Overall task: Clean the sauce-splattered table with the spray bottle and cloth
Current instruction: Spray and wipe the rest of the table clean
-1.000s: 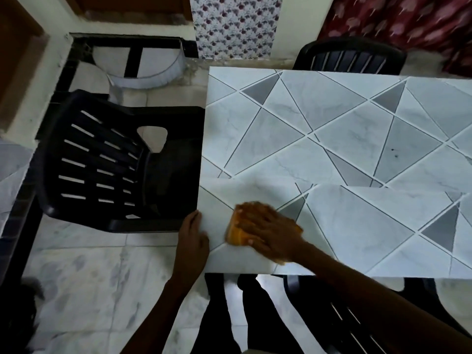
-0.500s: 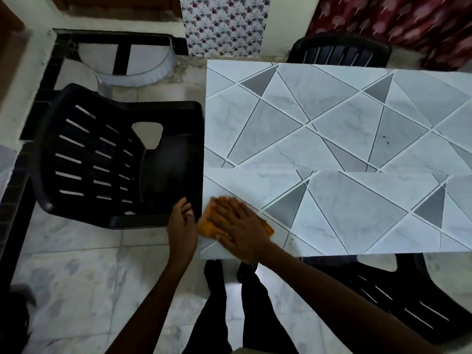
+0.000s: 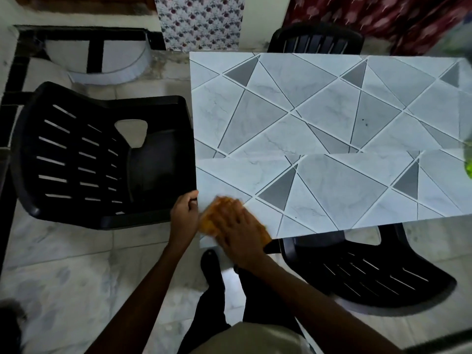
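**Your right hand (image 3: pixel 238 232) flat on the cloth (image 3: pixel 213 217) at the table (image 3: pixel 332 190) corner**

Fingers straight and spread, it presses the orange cloth onto the tiled table's near-left corner. Your left hand (image 3: pixel 184 215) curls round the table's left edge, just beside the cloth.

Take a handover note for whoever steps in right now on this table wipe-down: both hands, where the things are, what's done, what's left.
Left hand: grips the table at its left edge, near the front corner.
Right hand: flat on the orange cloth, pressing it onto the front left corner.
A blurred green thing at the right edge may be the spray bottle; cannot tell.
Done: no large splatter shows on the top.
Left: small dark specks sit further back, right of the middle; probably wipe there next.
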`<state>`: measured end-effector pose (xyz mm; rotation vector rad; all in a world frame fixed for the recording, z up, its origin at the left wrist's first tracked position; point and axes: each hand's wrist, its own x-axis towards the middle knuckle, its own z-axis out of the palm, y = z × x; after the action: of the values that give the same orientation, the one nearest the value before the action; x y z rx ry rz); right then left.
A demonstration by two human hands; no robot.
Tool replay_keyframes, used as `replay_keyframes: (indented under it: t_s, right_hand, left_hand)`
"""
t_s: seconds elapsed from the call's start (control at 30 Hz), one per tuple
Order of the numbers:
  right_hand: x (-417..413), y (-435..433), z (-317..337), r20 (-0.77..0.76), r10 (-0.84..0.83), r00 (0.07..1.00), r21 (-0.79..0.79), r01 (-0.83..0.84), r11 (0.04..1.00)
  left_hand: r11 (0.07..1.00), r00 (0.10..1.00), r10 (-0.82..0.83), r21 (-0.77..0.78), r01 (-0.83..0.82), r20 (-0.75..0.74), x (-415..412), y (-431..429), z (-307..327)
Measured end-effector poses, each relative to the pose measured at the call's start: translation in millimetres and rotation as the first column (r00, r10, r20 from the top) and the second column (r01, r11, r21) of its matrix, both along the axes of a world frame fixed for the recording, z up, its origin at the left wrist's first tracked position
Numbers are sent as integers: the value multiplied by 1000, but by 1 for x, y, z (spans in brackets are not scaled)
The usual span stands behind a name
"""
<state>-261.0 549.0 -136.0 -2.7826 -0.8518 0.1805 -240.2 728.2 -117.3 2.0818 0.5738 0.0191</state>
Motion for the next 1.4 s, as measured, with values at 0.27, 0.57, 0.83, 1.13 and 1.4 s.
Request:
replay_keyframes:
  t_s: [0.27, 0.57, 0.83, 1.13, 1.4]
  right_hand:
    - [26, -49, 4, -117, 86, 989, 0, -87, 996]
    - [178, -120, 17, -192, -382, 904, -145, 359, 922]
    - [126, -283, 14, -163, -486, 859, -123, 471, 873]
    - [18, -135, -4, -102, -221, 970, 30, 225, 974]
    - [19, -189, 0, -83, 1, 997, 39, 2, 999]
  left_hand:
    - [998, 999, -49, 39, 48, 5, 9, -12, 9]
    - [927, 957, -290, 257, 273, 30, 23, -53, 1]
    - [885, 948, -304, 341, 318, -94, 18, -70, -12]
    - [925, 957, -281, 245, 291, -76, 18, -68, -4]
    - [901, 936, -351, 259, 348, -37, 14, -60, -10]
